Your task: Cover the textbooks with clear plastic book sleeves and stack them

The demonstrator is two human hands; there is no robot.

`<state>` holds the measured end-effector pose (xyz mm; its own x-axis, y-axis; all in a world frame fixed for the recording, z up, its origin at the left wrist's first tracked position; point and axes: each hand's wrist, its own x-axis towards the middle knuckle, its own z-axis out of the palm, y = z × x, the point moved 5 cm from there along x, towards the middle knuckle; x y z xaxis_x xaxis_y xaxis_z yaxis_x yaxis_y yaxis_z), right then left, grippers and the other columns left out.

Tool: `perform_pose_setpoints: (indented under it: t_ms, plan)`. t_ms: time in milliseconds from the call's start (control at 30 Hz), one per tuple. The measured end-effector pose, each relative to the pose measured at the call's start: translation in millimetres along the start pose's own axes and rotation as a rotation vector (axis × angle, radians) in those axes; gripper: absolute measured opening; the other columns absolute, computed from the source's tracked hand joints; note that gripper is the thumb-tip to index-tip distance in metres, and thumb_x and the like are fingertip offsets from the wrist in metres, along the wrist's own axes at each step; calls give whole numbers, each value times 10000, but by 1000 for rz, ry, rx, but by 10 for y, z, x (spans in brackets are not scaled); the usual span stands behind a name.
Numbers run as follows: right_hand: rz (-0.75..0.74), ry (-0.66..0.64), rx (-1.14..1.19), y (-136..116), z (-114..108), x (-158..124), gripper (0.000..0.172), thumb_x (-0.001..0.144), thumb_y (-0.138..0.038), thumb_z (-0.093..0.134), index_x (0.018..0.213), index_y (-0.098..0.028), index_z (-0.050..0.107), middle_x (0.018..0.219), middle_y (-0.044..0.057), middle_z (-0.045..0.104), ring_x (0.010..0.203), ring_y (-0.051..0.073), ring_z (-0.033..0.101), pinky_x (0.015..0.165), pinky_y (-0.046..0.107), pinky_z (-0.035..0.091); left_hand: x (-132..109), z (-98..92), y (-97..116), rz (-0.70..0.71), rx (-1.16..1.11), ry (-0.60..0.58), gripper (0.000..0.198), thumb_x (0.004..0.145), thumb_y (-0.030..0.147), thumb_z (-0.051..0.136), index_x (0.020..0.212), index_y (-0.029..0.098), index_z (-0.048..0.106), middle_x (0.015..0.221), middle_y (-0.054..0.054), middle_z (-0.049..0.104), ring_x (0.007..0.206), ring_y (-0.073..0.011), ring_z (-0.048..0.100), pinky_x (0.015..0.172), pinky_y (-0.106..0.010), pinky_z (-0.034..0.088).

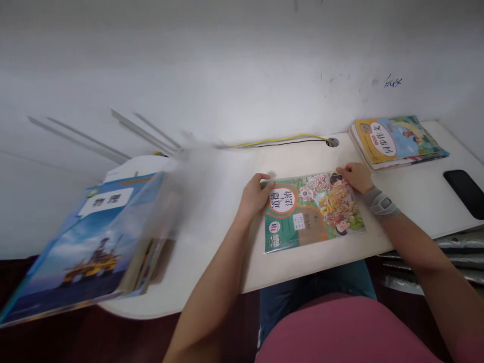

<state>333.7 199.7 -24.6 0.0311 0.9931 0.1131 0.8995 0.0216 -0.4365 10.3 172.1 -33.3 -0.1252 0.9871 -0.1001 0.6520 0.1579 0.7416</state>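
A green textbook [308, 212] with an illustrated cover and a small white sticker lies on the white desk in front of me, in what looks like a clear plastic cover. My left hand [257, 195] grips its upper left corner, thumb on top. At the upper right corner, my right hand [355, 176] pinches the edge between thumb and fingers. A grey band with a small dark face is around my right wrist. The fingers under the book are hidden.
To the left stands a stack of books with a blue oil-rig cover [91, 242], partly blurred. At the back right are a pile of yellow-and-blue books [401, 138] and a black phone [464, 191]. Yellow and black cables [280, 140] enter a desk hole [332, 142].
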Motion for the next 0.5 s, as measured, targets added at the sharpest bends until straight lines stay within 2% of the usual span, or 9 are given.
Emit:
perform_pose_setpoints:
  t_ms: [67, 133, 233, 300, 400, 500]
  plan:
    - [4, 7, -177, -19, 41, -8, 359, 841, -494, 507, 662, -199, 607, 701, 59, 674, 676, 198, 605, 586, 296, 358, -15, 34, 52, 8, 319, 14, 303, 821, 414, 518, 1034, 223, 616, 782, -66, 674, 772, -260, 629, 691, -365, 460]
    - [20, 13, -291, -43, 52, -38, 353, 851, -516, 504, 809, -193, 639, 766, 82, 693, 720, 222, 622, 600, 300, 365, -47, 64, 127, 54, 544, 38, 319, 856, 420, 476, 1045, 218, 633, 921, -120, 680, 909, -311, 616, 760, -415, 455]
    - [17, 45, -377, -85, 6, -97, 411, 866, -522, 498, 1025, -162, 616, 830, 116, 695, 772, 261, 631, 621, 317, 390, -111, 99, 251, 202, 694, 126, 333, 878, 345, 455, 1122, 202, 631, 1175, -157, 605, 1092, -327, 537, 849, -437, 439]
    - [-43, 73, -402, -136, -31, -131, 408, 883, -478, 494, 1087, -140, 598, 961, 158, 683, 861, 288, 623, 663, 345, 419, -141, 153, 283, 276, 725, 116, 332, 892, 278, 425, 1141, 211, 633, 1219, -142, 583, 1117, -309, 512, 863, -426, 439]
    - [-288, 74, -417, -340, 8, -207, 327, 912, -303, 464, 1161, -132, 589, 1238, 200, 588, 1112, 316, 536, 867, 426, 418, -166, 257, 314, 363, 763, 67, 364, 906, 204, 367, 1155, 220, 633, 1190, -139, 597, 1112, -295, 506, 886, -435, 429]
    - [-596, -21, -382, -686, 217, -356, 388, 941, -241, 388, 1287, -137, 529, 1414, 167, 472, 1317, 292, 383, 1077, 485, 261, -198, 373, 426, 507, 801, 42, 434, 907, 165, 353, 1295, 227, 538, 1307, -143, 524, 1177, -280, 467, 956, -428, 396]
